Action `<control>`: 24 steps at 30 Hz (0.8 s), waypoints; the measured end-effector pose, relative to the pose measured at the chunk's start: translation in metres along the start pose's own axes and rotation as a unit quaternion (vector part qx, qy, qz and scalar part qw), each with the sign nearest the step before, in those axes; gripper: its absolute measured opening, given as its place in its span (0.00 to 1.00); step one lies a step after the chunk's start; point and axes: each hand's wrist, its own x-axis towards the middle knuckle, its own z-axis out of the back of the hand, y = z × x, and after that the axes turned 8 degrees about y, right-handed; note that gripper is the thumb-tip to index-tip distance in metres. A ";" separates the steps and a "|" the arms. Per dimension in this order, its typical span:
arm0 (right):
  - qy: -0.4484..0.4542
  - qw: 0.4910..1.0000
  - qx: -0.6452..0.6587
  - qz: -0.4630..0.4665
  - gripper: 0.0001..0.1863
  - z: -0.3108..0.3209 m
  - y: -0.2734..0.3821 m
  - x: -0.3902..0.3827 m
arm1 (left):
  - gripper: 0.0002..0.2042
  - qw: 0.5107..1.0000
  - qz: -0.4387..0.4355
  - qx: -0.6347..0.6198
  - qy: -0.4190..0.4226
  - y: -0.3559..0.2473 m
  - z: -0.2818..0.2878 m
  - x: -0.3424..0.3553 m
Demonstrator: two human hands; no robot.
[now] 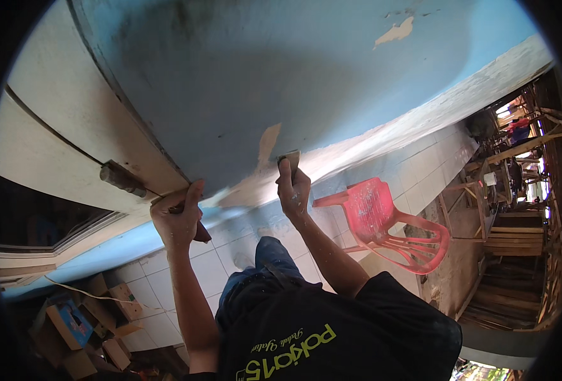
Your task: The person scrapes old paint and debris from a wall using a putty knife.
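Note:
My right hand [293,190] is closed around a small flat scraper [291,157], its pale blade against the blue wall [249,89]. Next to the blade is a bare beige patch [269,143] where paint is gone. Beside the corner of the cream wooden frame [112,108], my left hand [176,219] is closed with its thumb up. A dark reddish-brown piece [201,233] sticks out from under that hand; its kind is mostly hidden by the fingers. Close to the left hand, a dark metal fitting [122,179] is fixed on the frame.
A pink plastic chair [373,213] with white specks stands right of my legs on white floor tiles [211,270]. Cardboard boxes [71,324] are piled at lower left, with a pale cord [90,294] over them. Stacked timber [506,279] lies at far right.

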 end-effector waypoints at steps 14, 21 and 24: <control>-0.028 0.995 -0.027 0.090 0.28 -0.006 0.005 -0.001 | 0.11 1.000 -0.007 -0.026 0.003 -0.001 0.001 0.000; -0.002 0.999 0.033 0.028 0.29 -0.006 -0.001 -0.002 | 0.11 1.000 -0.013 0.000 0.004 0.003 0.001 0.001; 0.020 0.999 -0.019 -0.018 0.32 0.000 -0.010 -0.006 | 0.11 1.000 -0.006 -0.001 -0.008 0.003 0.002 0.001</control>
